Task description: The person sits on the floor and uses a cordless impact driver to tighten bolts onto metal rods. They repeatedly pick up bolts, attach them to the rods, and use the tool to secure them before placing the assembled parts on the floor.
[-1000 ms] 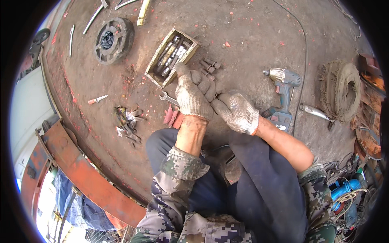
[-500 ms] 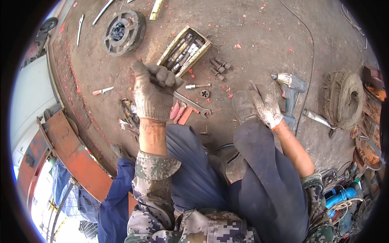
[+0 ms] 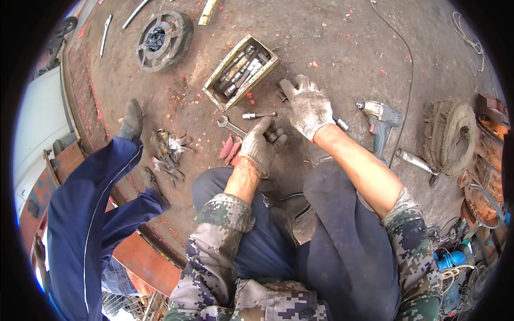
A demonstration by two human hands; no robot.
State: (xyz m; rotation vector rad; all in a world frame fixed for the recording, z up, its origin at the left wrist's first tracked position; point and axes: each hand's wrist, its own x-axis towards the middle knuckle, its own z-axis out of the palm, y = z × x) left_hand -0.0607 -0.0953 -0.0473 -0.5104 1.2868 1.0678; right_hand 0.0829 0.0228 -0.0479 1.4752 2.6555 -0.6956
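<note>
My left hand (image 3: pixel 259 148), in a grey knit work glove, is low in front of my knees with its fingers curled. Whatever lies inside them is hidden. Beside it are an open-end wrench (image 3: pixel 231 126), partly covered by the hand, and a metal socket piece (image 3: pixel 258 115). Farther right, my right hand (image 3: pixel 309 108), in a dirty glove, reaches over the spot with the bolts; its thumb stands apart from the fingers. One bolt (image 3: pixel 281 96) shows beside the thumb. A shiny metal cylinder (image 3: pixel 341 124) pokes out by the right wrist; whether it is held cannot be told.
Ahead sits a wooden box (image 3: pixel 212 97) of sockets. A cordless impact wrench (image 3: pixel 381 128) and a ragged coiled roll (image 3: pixel 450 136) lie right. Far left is a round slotted wheel (image 3: pixel 182 49). Another person's leg (image 3: pixel 88 198) and shoe (image 3: pixel 131 120) stand left, near crumpled gloves (image 3: pixel 170 150).
My left hand has come down and right toward the wrench. My right hand has moved forward and left from my shoe to the bolts. The other person has stepped forward on the left.
</note>
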